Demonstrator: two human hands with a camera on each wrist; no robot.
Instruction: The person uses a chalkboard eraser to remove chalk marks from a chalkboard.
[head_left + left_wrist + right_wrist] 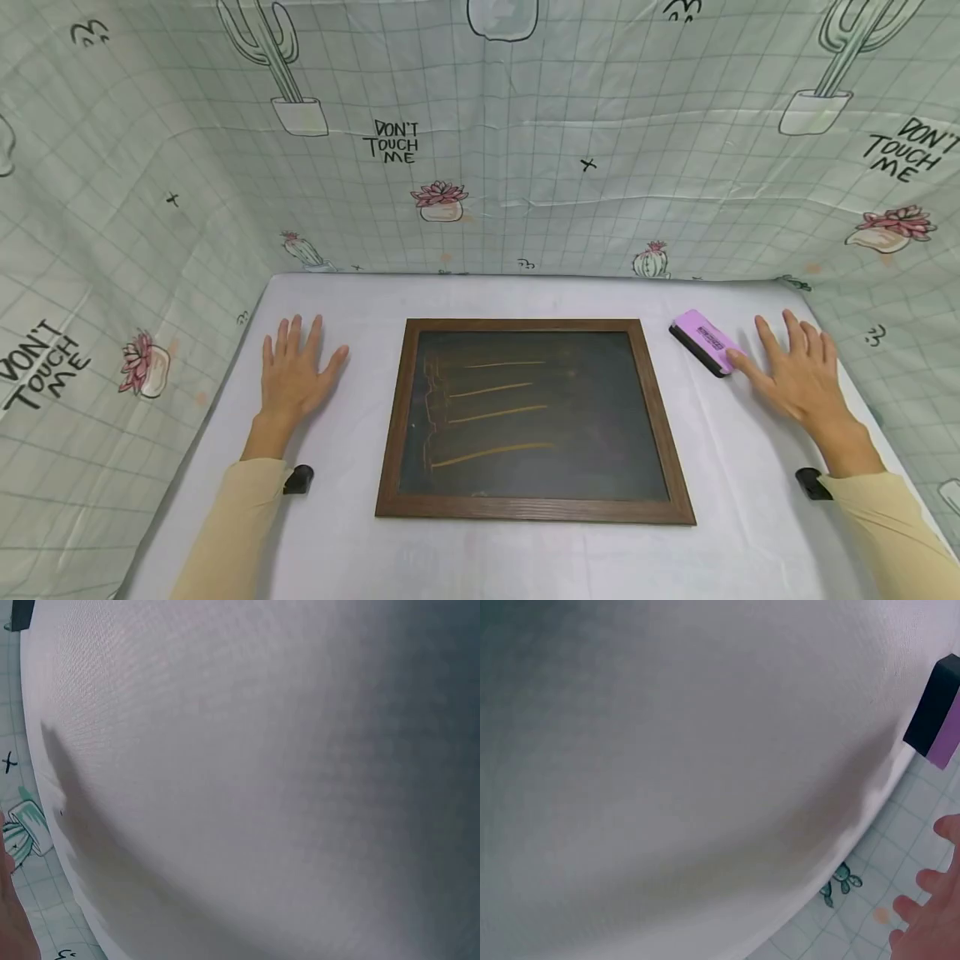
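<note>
A framed blackboard (525, 467) lies on the white table, with several orange chalk strokes and a wavy orange line drawn on its left half. To its right is a purple eraser (703, 335) with a black felt side, also partly visible in the right wrist view (934, 709). My right hand (806, 383) is spread just right of the eraser; its thumb tip meets the eraser's near corner in the head view, though I cannot tell if they touch. My left hand (292, 379), fingers spread and holding nothing, is left of the blackboard.
Grid-patterned cloth with cactus drawings (510, 167) hangs behind the table and along both sides. White table surface (480, 558) shows in front of the blackboard. A black wrist device (298, 480) sits at the left cuff and another (813, 483) at the right.
</note>
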